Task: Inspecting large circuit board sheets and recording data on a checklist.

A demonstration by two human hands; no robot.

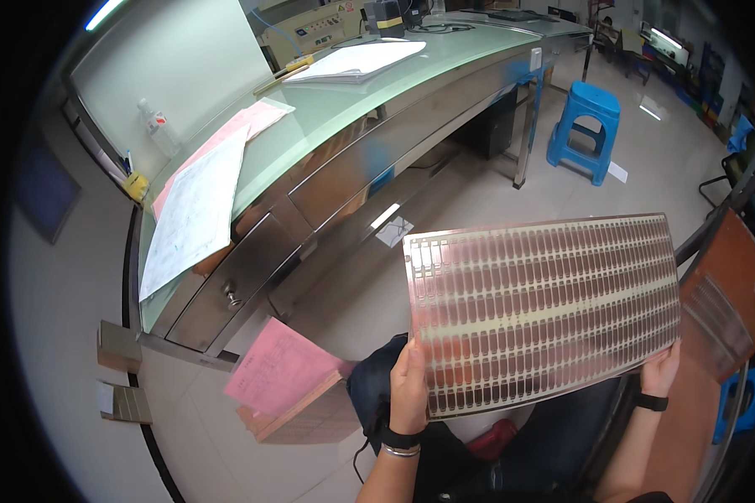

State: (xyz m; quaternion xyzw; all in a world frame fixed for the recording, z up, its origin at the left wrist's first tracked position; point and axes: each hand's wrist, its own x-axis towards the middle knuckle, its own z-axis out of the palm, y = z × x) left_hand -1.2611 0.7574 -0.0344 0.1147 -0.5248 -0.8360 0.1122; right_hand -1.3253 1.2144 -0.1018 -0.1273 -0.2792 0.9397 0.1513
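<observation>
A large copper-coloured circuit board panel (545,310), patterned with rows of small rectangular pads, is held up over my lap, tilted toward me. My left hand (408,386) grips its lower left edge, thumb on the front face and the other fingers hidden behind. At the lower right corner, my right hand (663,369) closes on the edge. Left of my knee sits a stack of similar panels (306,415) with a pink sheet of paper (283,367) lying on top.
A glass-topped metal desk (327,126) curves across the front, bearing papers (197,197), a plastic bottle (158,126) and a yellow pen holder (136,184). A blue stool (585,130) stands beyond it. To my right is a brown surface (734,285) with another panel (717,323).
</observation>
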